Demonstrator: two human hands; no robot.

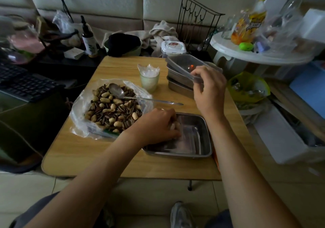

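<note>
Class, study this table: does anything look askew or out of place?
The clear plastic lid is tilted over the stacked steel trays, pinched at one corner by the right hand. Nothing looks spilled.

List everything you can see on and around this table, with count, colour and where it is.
table: one, light wood, centre
bag of peanuts and seeds: one, clear plastic, table's left
spoon: one, silver, resting on the nuts, handle pointing right
cup: one, pale, lined with plastic, table's far middle
near tray: one, steel, table's front right
stacked trays: two visible, steel, table's far right
lid: one, clear, tilted over the stack
keyboard: one, black, far left
bottle: one, dark with white label, behind table
tub: one, white, behind table
wire rack: one, black, behind the tub
left hand: fingers curled inside the near tray; contents unclear
right hand: pinching the lid's near edge
</note>
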